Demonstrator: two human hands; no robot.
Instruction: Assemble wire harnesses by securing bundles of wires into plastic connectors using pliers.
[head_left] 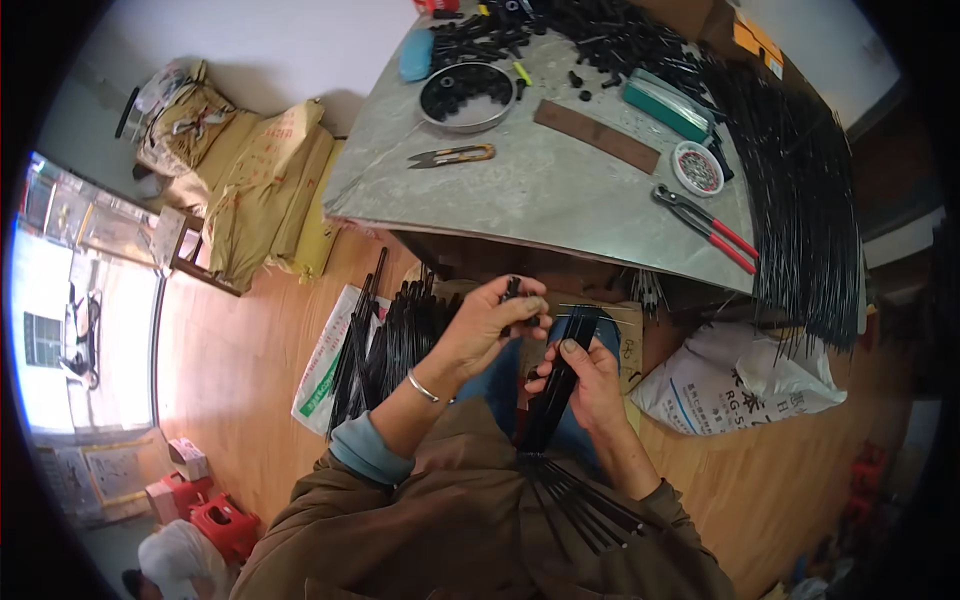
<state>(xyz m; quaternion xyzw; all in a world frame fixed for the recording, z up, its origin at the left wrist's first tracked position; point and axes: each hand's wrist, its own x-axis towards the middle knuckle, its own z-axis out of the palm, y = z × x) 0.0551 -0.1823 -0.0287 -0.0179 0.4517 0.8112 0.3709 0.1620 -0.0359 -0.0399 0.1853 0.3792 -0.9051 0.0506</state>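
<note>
In the head view, the work is at the middle of the frame, above the lap; as I judge it, the step in hand is to handle a small black piece (513,298) close to a long black bundle (552,402), and it asks for one steady side and one fine side. To do it well, the right hand (584,383) should hold the bundle firmly but without crushing; the upper end should stay free of fingers, so that the eye can check it; the small piece is better turned between the fingertips until its direction is clear, for a hard push at a wrong angle could scratch it or let it drop. The thin rods (585,505), which spread over the brown clothing at the lower middle of the frame, should be kept from crossing, because I think they may catch in the cloth.

Now the hands; the left hand (490,322), left of the bundle, is curled, with thumb and fingers pinching the small black piece; whether it is one piece or several, I cannot tell. The right hand wraps around the bundle, the thumb pressed on its front and the fingers bent behind; the bundle leans, with its upper end toward the right; between the left fingertips and the bundle there is a narrow gap, so they appear apart.
</note>
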